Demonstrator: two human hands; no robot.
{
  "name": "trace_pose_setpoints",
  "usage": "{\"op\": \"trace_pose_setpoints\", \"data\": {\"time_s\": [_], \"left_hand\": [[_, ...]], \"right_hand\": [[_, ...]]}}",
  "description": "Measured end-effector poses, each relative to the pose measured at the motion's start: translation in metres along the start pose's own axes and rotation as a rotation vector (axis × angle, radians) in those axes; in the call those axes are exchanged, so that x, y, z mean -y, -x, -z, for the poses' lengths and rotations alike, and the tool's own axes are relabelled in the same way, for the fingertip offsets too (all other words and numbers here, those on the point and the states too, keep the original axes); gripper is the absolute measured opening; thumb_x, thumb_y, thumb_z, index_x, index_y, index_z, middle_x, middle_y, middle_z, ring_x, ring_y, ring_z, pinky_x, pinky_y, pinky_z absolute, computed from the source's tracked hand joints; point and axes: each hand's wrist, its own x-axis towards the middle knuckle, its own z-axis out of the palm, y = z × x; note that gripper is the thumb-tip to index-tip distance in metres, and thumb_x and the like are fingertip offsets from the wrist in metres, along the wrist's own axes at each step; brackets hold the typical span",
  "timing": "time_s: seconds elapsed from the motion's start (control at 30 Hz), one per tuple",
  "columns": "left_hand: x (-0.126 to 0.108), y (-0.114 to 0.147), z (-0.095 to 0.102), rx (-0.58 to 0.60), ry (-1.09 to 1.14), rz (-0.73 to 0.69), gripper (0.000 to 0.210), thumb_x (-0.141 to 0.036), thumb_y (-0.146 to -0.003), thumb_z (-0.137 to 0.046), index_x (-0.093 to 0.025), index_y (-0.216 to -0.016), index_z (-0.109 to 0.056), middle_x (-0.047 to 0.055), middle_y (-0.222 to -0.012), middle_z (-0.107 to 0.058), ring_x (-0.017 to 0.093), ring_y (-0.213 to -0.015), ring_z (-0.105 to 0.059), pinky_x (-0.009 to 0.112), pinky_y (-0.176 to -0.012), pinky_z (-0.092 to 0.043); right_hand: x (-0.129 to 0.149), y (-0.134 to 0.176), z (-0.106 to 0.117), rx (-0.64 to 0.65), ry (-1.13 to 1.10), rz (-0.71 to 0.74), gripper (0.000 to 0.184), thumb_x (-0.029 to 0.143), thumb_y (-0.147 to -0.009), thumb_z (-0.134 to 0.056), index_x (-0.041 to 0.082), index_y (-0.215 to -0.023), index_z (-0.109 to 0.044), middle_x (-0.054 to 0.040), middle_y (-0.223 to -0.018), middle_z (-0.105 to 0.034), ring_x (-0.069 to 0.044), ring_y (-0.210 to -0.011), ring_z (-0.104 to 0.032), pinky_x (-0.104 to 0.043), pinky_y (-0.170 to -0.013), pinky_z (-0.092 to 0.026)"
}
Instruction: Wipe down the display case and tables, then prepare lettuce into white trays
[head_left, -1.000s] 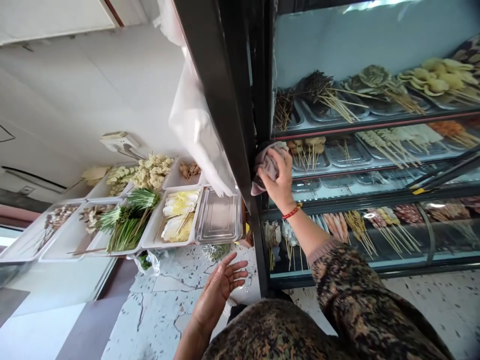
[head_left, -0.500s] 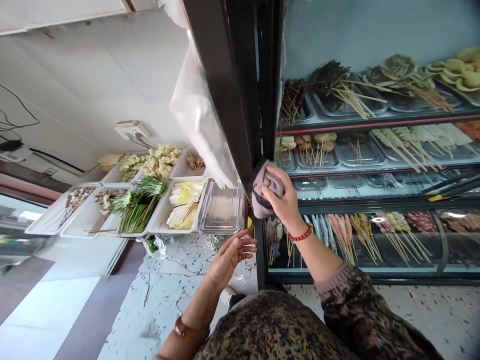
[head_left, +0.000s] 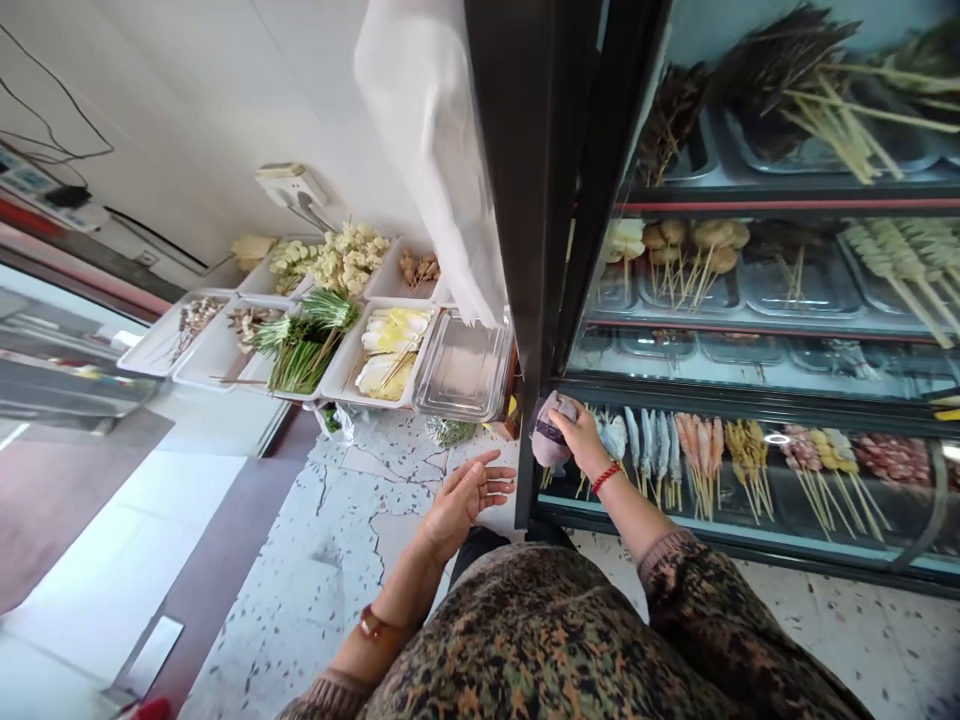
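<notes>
Just below right of the frame's centre, a bunched mauve cloth with a dark band (head_left: 546,445) slanted steeply toward lower left, gripped beneath and left of the right hand's (head_left: 583,432) fingers; the left hand (head_left: 466,497) stayed loosely open.

Skewer shop, looks like: glass display case (head_left: 750,404) at 3 o'clock full of food skewers (head_left: 699,450), veggie tubs (head_left: 206,362) at 9 o'clock.

Pale wall (head_left: 202,120) beyond a speckled floor (head_left: 277,590)
</notes>
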Motion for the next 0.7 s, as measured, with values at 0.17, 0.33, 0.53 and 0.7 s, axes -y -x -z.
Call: {"op": "trace_pose_setpoints", "data": {"time_s": [0.17,0.33,0.53,0.7], "left_hand": [[0.017,0.009,0.016,-0.076,-0.007,0.062,0.051,-0.047,-0.086,-0.061,-0.015,-0.125,-0.059,0.017,-0.111,-0.071,0.023,-0.09,-0.068,0.036,-0.08,-0.049],[0.022,0.017,0.027,-0.118,-0.005,0.091,0.05,-0.046,-0.086,-0.062,-0.015,-0.125,-0.059,0.018,-0.111,-0.07,0.024,-0.091,-0.068,0.036,-0.08,-0.049],[0.019,0.008,0.028,-0.146,-0.044,0.132,0.05,-0.046,-0.086,-0.062,-0.013,-0.123,-0.06,0.018,-0.109,-0.071,0.023,-0.089,-0.068,0.036,-0.079,-0.049],[0.012,-0.007,0.024,-0.111,-0.077,0.127,0.051,-0.046,-0.085,-0.062,-0.013,-0.123,-0.06,0.018,-0.108,-0.071,0.023,-0.086,-0.068,0.035,-0.077,-0.049]], "right_hand": [[-0.03,-0.037,-0.019,0.052,0.094,0.013,0.042,0.037,-0.076,-0.063,0.02,-0.114,-0.06,-0.0089,-0.116,-0.066,-0.024,-0.107,-0.06,-0.042,-0.099,-0.046],[-0.061,-0.029,-0.053,0.091,0.197,0.019,0.049,0.031,-0.081,-0.059,0.016,-0.127,-0.05,-0.0158,-0.13,-0.052,-0.028,-0.123,-0.047,-0.048,-0.107,-0.036],[-0.082,0.083,-0.042,0.337,0.319,0.046,0.029,0.012,-0.075,-0.06,0.024,-0.101,-0.067,-0.0101,-0.112,-0.061,-0.027,-0.106,-0.057,-0.044,-0.095,-0.045],[-0.07,0.118,-0.028,0.436,0.34,0.081,0.025,0.009,-0.074,-0.06,0.025,-0.091,-0.069,-0.0028,-0.085,-0.065,-0.02,-0.08,-0.064,-0.032,-0.079,-0.053]]}}
